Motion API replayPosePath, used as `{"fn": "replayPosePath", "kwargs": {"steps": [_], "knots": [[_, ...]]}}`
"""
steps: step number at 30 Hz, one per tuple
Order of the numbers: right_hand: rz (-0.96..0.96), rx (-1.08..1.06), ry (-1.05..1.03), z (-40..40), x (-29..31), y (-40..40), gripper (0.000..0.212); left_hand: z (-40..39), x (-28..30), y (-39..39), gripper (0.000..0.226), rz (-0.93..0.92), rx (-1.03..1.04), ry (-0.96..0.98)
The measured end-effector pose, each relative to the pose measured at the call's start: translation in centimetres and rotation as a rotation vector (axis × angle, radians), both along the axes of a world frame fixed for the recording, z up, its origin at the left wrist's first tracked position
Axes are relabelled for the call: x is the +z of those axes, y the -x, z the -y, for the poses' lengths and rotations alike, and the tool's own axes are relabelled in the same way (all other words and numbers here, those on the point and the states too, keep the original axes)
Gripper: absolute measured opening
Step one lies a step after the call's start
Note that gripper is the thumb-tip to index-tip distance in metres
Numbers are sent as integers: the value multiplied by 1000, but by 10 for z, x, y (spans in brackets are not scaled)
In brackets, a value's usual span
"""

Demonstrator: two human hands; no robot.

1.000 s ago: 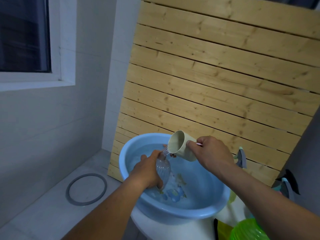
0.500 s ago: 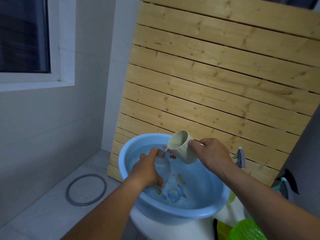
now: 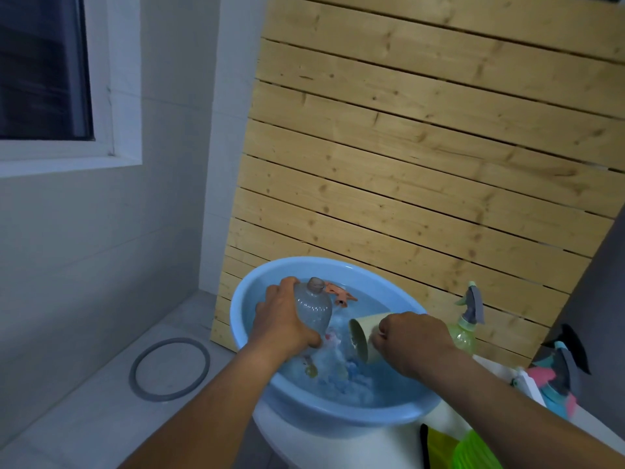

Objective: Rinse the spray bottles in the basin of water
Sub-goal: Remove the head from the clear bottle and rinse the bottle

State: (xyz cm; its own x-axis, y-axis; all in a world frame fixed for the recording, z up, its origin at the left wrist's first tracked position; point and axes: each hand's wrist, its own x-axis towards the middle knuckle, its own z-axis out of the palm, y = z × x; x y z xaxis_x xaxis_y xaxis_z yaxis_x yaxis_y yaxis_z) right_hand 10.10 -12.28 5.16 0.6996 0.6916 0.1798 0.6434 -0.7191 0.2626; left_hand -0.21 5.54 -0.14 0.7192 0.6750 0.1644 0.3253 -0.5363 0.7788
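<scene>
Blue basin (image 3: 243, 299): round, holding water, seated on a white stand (image 3: 324, 441) in front of a leaning wooden slat panel (image 3: 422, 164).
Left hand (image 3: 282, 324): fingers wrapped tight around a clear ribbed spray bottle (image 3: 313, 311); bottle capless, neck tilted up and away, lower part at the waterline on the basin's left side.
Right hand (image 3: 411, 340): closed around a pale green cup (image 3: 362, 336); cup tipped on its side, mouth toward the bottle, low over the water on the basin's right side.
Orange spray head (image 3: 340, 294): floating at the far side of the basin, just beyond the bottle's neck.
Green spray bottle (image 3: 466, 324): upright with grey trigger, just right of the basin.
Pink and teal spray bottle (image 3: 554, 380): further right, partly hidden.
Grey ring (image 3: 142, 357): flat on the floor, well left of the basin.
Window (image 3: 44, 62): upper left, dark.
</scene>
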Motion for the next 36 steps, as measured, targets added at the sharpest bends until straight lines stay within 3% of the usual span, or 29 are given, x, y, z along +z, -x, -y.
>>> {"fn": "replayPosePath", "kwargs": {"steps": [3,8,10,13,19,22,26,32,36], "knots": [[-143,-10,75,-3,-1,-2,37,0,1,1,105,3,-1,-15],[-752,-158,-77,-9,8,-5,33,-1,2,2,106,13,-5,-11],[-912,-248,-132,-6,11,-5,34,-2,1,1,107,21,-5,-10],[-886,-265,-60,-7,11,-4,39,-2,0,1,106,22,-8,-11],[-739,-186,9,-20,13,-5,26,-3,-2,0,106,34,-3,-24],[-872,-253,-113,-21,12,-10,32,-4,-3,-1,106,39,15,-29],[-971,-282,-79,-19,5,-16,45,-6,-4,-3,106,41,30,-14],[-708,-254,161,-25,-2,-23,35,-4,-4,-1,106,10,2,-18],[-626,-249,9,-41,11,-42,26,-4,-3,-1,104,5,-27,-9]]}}
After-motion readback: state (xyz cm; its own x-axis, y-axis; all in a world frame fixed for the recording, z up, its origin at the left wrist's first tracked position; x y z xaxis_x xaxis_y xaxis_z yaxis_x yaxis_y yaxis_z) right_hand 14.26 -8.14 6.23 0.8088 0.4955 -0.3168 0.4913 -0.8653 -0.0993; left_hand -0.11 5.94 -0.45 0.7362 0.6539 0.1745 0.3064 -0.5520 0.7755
